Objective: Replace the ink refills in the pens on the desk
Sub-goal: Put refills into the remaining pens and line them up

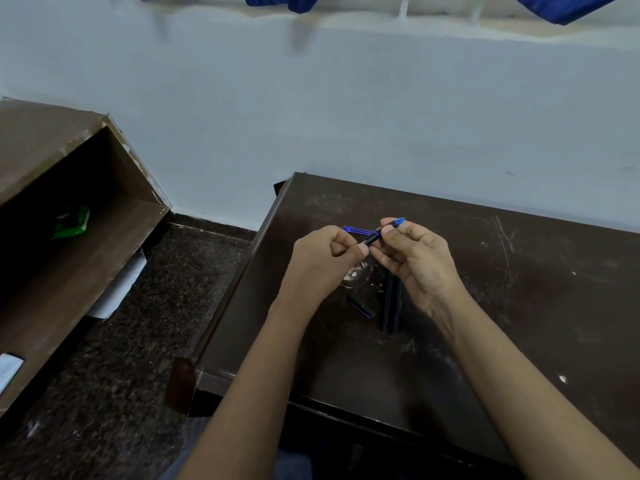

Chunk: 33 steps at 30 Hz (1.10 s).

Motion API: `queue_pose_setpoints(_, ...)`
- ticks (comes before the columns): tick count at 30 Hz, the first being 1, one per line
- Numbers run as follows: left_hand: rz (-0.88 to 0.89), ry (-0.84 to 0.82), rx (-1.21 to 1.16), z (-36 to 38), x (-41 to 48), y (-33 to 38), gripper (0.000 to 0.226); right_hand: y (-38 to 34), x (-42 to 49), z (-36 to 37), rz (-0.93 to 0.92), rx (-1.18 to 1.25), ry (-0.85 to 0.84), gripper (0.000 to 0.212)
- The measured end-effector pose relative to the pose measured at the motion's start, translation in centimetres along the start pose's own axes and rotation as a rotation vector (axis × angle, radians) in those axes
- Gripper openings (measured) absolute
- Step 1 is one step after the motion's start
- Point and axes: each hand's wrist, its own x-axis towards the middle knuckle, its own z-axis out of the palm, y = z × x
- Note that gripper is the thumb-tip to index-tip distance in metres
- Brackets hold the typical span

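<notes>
Above the dark brown desk, my right hand grips a black pen with a blue end that sticks out past the fingers at the upper right. My left hand pinches the pen's lower tip between thumb and finger. Thin blue refills lie on the desk just behind my hands. Below the hands, two dark pens lie side by side on the desk, partly hidden by my right hand. A short black cap lies to their left.
A brown wooden shelf unit stands at the left with a green packet inside. Dark speckled floor lies between shelf and desk. The white wall runs behind the desk. White specks mark the scratched desk top.
</notes>
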Motion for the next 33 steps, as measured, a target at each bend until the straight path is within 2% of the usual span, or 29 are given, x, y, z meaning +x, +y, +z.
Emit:
queue_pose_setpoints(3, -0.128, -0.03, -0.139, 0.27, 0.18, 0.17, 0.038, -0.06, 0.02, -0.01, -0.004, 0.007, 0.008, 0.01)
queue_pose_setpoints(5, -0.165, -0.072, -0.142, 0.29, 0.15, 0.28, 0.04, -0.07, -0.01, -0.03, -0.004, 0.009, 0.006, 0.01)
queue_pose_setpoints(9, -0.019, -0.014, -0.033, 0.05, 0.01, -0.09, 0.016, -0.07, -0.01, -0.11, 0.004, -0.004, 0.011, 0.012)
queue_pose_setpoints(11, -0.005, 0.0, -0.039, 0.02, -0.08, -0.06, 0.018, -0.04, 0.03, -0.12, 0.001, 0.002, 0.01, 0.011)
queue_pose_setpoints(15, -0.1, -0.064, -0.076, 0.22, 0.05, 0.1, 0.037, -0.01, 0.12, -0.17, -0.004, 0.008, 0.012, 0.012)
queue_pose_setpoints(20, -0.002, -0.028, -0.005, 0.06, -0.06, -0.24, 0.014, 0.08, 0.14, -0.23, 0.0, 0.015, 0.01, 0.012)
queue_pose_setpoints(25, -0.044, -0.071, -0.046, 0.31, 0.04, -0.08, 0.027, 0.1, 0.09, -0.11, -0.002, 0.01, 0.005, 0.012)
queue_pose_setpoints(29, 0.032, -0.026, 0.013, 0.01, 0.0, -0.29, 0.008, 0.2, 0.11, -0.14, -0.006, -0.014, 0.005, 0.012)
queue_pose_setpoints(33, 0.001, -0.014, -0.021, 0.17, 0.02, -0.2, 0.019, 0.3, 0.03, -0.01, -0.015, -0.024, -0.008, 0.01)
